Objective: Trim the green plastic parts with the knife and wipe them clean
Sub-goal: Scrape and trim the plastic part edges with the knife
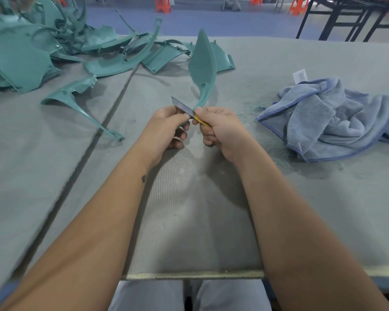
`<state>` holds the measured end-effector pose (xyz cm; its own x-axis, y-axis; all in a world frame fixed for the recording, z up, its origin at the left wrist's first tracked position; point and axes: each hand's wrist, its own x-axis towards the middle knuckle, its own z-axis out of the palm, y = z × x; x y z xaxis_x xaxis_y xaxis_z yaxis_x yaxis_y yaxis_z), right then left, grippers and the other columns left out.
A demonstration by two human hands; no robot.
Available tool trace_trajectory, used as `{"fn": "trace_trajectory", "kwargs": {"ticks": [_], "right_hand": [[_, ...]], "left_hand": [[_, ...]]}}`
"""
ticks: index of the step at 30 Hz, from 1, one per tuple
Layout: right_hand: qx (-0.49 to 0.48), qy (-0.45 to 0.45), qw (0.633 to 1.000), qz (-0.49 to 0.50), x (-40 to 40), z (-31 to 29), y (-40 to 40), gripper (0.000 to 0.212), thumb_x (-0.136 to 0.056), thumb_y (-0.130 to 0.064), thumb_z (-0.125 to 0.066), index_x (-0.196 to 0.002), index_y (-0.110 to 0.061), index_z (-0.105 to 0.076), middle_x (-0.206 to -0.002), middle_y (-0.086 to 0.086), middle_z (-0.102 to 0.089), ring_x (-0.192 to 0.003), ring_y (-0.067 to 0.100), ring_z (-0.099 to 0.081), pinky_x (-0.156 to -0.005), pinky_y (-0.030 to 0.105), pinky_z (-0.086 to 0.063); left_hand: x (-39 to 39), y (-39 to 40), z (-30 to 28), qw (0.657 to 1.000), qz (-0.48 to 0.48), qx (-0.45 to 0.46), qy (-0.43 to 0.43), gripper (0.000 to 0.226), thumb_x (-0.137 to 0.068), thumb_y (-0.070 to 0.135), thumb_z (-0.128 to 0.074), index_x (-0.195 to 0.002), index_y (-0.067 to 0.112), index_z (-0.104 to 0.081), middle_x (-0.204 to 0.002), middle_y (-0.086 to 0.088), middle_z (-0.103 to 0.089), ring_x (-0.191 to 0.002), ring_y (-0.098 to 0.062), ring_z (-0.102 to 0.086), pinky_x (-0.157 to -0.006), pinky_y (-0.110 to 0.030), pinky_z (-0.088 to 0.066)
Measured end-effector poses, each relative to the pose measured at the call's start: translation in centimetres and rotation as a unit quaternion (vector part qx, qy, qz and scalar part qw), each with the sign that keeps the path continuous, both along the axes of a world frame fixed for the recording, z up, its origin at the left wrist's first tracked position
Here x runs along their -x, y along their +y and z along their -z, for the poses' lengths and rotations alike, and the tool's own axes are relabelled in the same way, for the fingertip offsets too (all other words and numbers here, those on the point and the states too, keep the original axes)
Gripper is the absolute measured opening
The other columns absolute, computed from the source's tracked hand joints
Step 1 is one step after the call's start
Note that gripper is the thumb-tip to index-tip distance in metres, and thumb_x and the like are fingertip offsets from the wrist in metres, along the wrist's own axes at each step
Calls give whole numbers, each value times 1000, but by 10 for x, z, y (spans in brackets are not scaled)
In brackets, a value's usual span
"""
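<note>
A leaf-shaped green plastic part (202, 61) stands upright above the table, its thin stem curving down between my hands. My left hand (166, 129) pinches the stem's lower end, which is mostly hidden behind the blade. My right hand (220, 131) grips a knife (183, 107) by its yellow handle. The grey blade points up and left across the stem's tip, and my right thumb sits beside it. A crumpled blue cloth (332, 120) lies on the table to the right, apart from both hands.
A heap of green plastic parts (54, 46) covers the far left of the grey felt table (189, 209). One loose curved part (76, 97) lies nearer, left of my hands. Green shavings are scattered by the cloth. Orange stools and black table frames stand beyond.
</note>
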<state>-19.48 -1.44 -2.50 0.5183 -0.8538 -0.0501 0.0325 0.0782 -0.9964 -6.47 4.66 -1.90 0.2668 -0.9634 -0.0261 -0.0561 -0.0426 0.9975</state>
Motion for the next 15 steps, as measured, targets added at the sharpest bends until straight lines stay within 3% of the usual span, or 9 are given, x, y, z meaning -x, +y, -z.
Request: {"fn": "trace_trajectory", "kwargs": {"ticks": [2,7,15], "right_hand": [[4,-17,1000,-1,0,2,-1,34,-101,-23,-48,-71,-10,-60,-40,-7,-33,-35,7,-24,-42,22,-25],[14,-41,999,-19,2,3,-1,31,-101,-22,-48,-75,-10,-62,-40,-7,-35,-34,6,-25,-42,21,-25],[15,-9,1000,-13,1,-1,2,35,-101,-22,-48,-69,-10,-54,-39,-5,-34,-34,8,-24,-45,25,-21]], "left_hand": [[-1,0,0,1000,-24,16,2,18,-95,11,-54,-80,17,-63,-58,7,-51,-49,-6,-45,-43,-20,-34],[-5,2,-4,988,-4,27,150,23,-103,13,-42,-89,11,-60,-59,5,-55,-47,-6,-46,-40,-16,-36],[2,0,-5,968,36,-15,249,26,-101,20,-29,-83,13,-47,-58,2,-39,-42,-5,-28,-35,-14,-20]]}}
